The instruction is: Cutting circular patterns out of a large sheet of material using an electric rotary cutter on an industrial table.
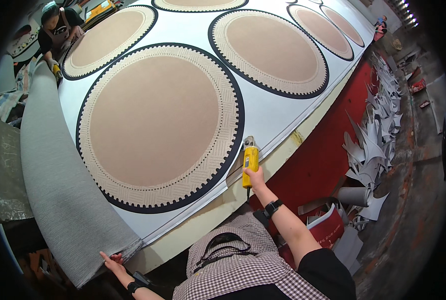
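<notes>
My right hand (254, 178) is closed around the yellow body of an electric cutter (251, 158). The cutter's metal head rests at the white sheet's edge, just right of the nearest printed round mat (155, 120). That mat has a beige centre, a patterned ring and a black toothed border. Under the cutter the white sheet (265, 117) seems partly slit, with a brownish gap beside the head. At the lower left, my left hand (114, 263) has its fingers spread against the end of a thick grey roll (58, 165) of textured material.
More round mats (270, 50) are printed across the sheet. At the far left a co-worker (58, 27) in an apron stands by the roll, near another yellow tool (57, 71). Right of the table lie a red surface (313, 165), pointed grey scraps (370, 145) and a red bag (328, 227).
</notes>
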The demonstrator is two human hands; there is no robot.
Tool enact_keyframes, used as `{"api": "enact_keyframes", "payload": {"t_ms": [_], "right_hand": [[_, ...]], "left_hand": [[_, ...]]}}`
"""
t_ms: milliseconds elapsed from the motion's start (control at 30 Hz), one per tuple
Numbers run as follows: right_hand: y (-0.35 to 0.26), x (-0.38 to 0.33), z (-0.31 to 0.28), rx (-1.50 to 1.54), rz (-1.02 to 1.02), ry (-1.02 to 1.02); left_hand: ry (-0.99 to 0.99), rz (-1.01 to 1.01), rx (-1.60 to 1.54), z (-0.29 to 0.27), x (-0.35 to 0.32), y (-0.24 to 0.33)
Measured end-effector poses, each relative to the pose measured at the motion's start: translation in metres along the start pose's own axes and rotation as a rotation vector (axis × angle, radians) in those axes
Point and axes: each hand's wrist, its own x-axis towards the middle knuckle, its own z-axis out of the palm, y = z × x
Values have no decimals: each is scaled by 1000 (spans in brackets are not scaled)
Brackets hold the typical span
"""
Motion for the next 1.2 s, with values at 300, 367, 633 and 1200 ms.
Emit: {"api": "enact_keyframes", "payload": {"t_ms": [300,367,633,1200], "right_hand": [[-40,78,1,-193,-6,13],[-49,95,-3,-257,-37,3],[-94,155,-7,-487,-150,-82],[-182,291,35,-770,-218,-234]], "left_hand": [[102,-25,24,4,6,-4],[111,-3,18,5,6,-6],[337,-55,79,11,18,-12],[671,-67,578,15,42,-38]]}}
